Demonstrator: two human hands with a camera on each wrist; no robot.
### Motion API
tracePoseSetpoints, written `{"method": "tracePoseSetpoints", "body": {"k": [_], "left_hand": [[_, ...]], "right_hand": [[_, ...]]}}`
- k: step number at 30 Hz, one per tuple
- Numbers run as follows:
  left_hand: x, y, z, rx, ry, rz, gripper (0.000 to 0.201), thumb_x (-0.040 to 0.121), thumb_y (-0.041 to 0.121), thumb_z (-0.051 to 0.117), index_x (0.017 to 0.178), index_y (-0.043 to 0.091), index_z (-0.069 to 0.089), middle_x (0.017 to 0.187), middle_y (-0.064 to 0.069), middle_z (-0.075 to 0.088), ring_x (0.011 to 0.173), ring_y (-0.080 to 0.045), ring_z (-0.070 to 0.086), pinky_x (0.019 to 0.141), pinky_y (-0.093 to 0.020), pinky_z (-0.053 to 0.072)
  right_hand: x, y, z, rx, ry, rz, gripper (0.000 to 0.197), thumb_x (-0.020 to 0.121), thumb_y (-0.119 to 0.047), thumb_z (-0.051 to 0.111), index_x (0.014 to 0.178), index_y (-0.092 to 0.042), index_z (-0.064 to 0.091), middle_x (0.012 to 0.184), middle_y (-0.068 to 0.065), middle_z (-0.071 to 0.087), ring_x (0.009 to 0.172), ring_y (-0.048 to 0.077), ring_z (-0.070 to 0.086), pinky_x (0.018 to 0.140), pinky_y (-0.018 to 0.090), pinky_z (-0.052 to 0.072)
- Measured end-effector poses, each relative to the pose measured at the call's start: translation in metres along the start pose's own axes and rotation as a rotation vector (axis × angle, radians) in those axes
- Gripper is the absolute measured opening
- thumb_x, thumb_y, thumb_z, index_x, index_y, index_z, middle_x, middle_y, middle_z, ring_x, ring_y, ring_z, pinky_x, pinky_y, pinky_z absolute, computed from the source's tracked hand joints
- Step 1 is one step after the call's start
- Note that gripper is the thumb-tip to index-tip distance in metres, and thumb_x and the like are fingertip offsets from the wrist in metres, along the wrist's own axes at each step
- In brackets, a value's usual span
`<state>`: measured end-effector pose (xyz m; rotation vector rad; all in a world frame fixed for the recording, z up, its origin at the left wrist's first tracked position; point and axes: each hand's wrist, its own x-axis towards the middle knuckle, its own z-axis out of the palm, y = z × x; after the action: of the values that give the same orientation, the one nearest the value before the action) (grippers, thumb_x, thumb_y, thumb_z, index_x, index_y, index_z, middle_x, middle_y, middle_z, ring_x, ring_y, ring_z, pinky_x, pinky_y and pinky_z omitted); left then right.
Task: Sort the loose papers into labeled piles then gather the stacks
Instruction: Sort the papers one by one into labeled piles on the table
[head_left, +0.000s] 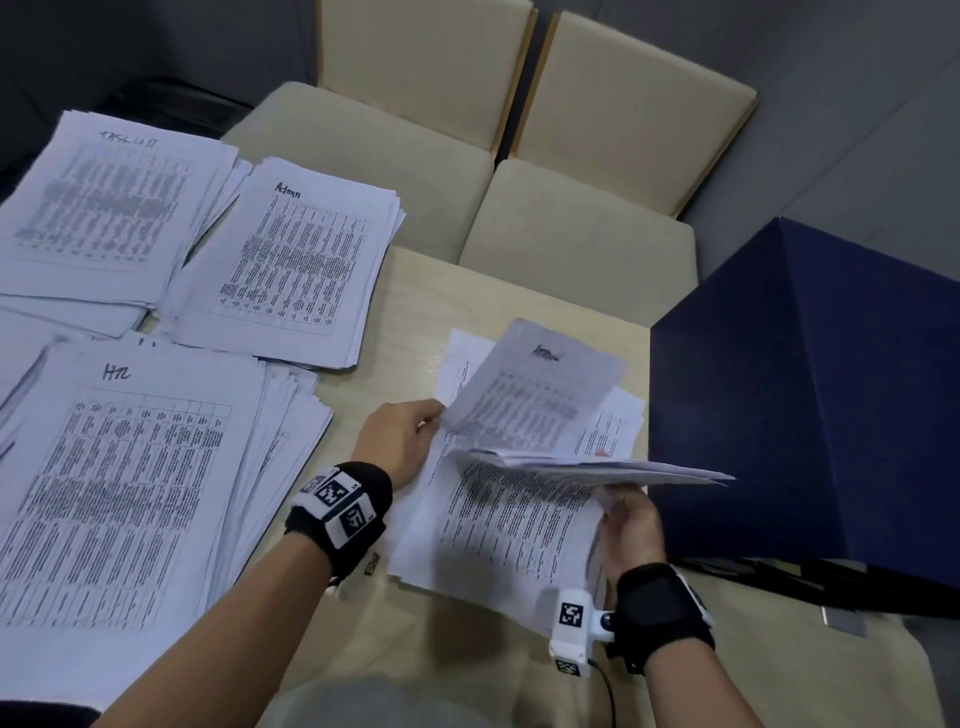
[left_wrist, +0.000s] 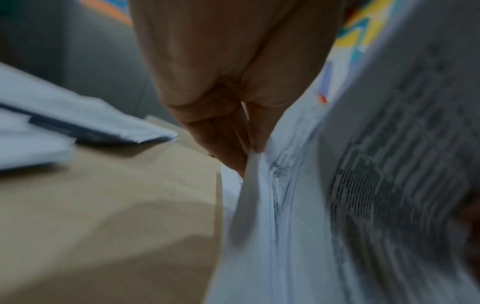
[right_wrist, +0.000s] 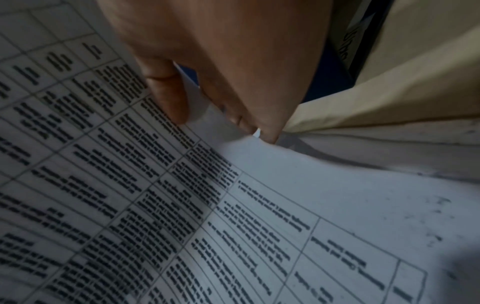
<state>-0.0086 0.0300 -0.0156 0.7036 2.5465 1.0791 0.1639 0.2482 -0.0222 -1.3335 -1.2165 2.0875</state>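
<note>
Papers pinched in both hands

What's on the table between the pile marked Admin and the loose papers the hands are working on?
Nothing: between the Admin pile and the loose papers, the head view shows only bare table.

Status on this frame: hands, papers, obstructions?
Left hand pinches a lifted sheet. Right hand holds a raised sheaf over the unsorted pile. Admin pile, HR pile laid out. Blue box close right.
</note>
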Motion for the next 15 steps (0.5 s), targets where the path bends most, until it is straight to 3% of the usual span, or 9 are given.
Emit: {"method": "tracePoseSetpoints", "body": {"k": [2,3,5,7,9,11,13,15], "left_hand": [[-0.002,0.0,-0.002,-0.28,-0.162,-0.059,0.024,0.092,0.001,0.056,0.083,0.019,0.07,0.067,0.017,0.065,0.061,0.0,0.055,0.061,-0.023,0.038],[-0.003,0.001,-0.002,-0.414,-0.224,-0.101,0.031,0.089,-0.005,0.055,0.077,0.02,0.069,0.063,0.02,0.064,0.058,0.005,0.053,0.061,-0.02,0.039],[-0.003,0.0,0.002,-0.5,-0.248,-0.199,0.042,0.083,-0.014,0.052,0.07,0.022,0.07,0.066,0.019,0.066,0.06,0.004,0.055,0.062,-0.017,0.041],[0.0,-0.004,0.009,-0.316,-0.165,-0.285,0.037,0.081,-0.009,0.05,0.077,0.021,0.072,0.083,0.011,0.069,0.074,-0.005,0.059,0.069,-0.018,0.044],[0.002,-0.012,0.018,-0.075,-0.051,-0.38,0.022,0.084,0.004,0.056,0.097,0.016,0.068,0.096,0.001,0.067,0.086,-0.017,0.059,0.078,-0.026,0.045],[0.004,-0.017,0.025,0.02,-0.036,-0.448,0.02,0.086,0.022,0.065,0.103,0.013,0.063,0.098,-0.004,0.066,0.089,-0.023,0.061,0.077,-0.031,0.048],[0.007,-0.016,0.029,0.037,-0.064,-0.466,0.022,0.083,0.035,0.071,0.09,0.016,0.062,0.084,0.0,0.065,0.078,-0.021,0.06,0.066,-0.028,0.045],[0.009,-0.013,0.031,0.083,-0.045,-0.423,0.029,0.083,0.036,0.072,0.071,0.017,0.055,0.068,0.002,0.059,0.064,-0.02,0.055,0.056,-0.025,0.037]], "right_hand": [[0.003,0.002,-0.001,-0.035,-0.012,-0.02,0.029,0.091,0.003,0.047,0.11,-0.002,0.068,0.106,0.003,0.072,0.102,0.012,0.066,0.096,0.03,0.046],[0.002,0.002,-0.001,-0.057,-0.018,-0.035,0.027,0.091,0.006,0.048,0.104,-0.003,0.07,0.099,0.001,0.073,0.095,0.009,0.068,0.091,0.027,0.047],[-0.002,0.0,0.001,-0.059,-0.024,-0.045,0.031,0.09,0.006,0.05,0.082,-0.012,0.074,0.081,-0.003,0.073,0.085,0.013,0.065,0.083,0.027,0.047],[-0.005,-0.001,0.002,-0.046,-0.014,-0.048,0.032,0.088,0.005,0.053,0.076,-0.014,0.075,0.084,0.001,0.072,0.089,0.02,0.062,0.085,0.029,0.047],[-0.003,0.0,-0.002,-0.06,0.025,-0.033,0.025,0.088,0.006,0.051,0.087,-0.012,0.07,0.094,0.008,0.067,0.095,0.023,0.06,0.085,0.03,0.046],[-0.002,0.0,-0.004,-0.083,0.041,-0.023,0.026,0.088,0.006,0.049,0.093,-0.011,0.068,0.097,0.006,0.068,0.097,0.022,0.061,0.086,0.029,0.047],[-0.001,-0.001,-0.005,-0.093,0.039,-0.017,0.028,0.088,0.005,0.048,0.095,-0.011,0.069,0.094,0.003,0.073,0.092,0.021,0.064,0.081,0.026,0.051],[0.0,0.0,-0.006,-0.083,0.059,-0.018,0.026,0.093,0.001,0.045,0.092,-0.014,0.067,0.083,-0.002,0.073,0.083,0.02,0.063,0.07,0.024,0.054]]}}
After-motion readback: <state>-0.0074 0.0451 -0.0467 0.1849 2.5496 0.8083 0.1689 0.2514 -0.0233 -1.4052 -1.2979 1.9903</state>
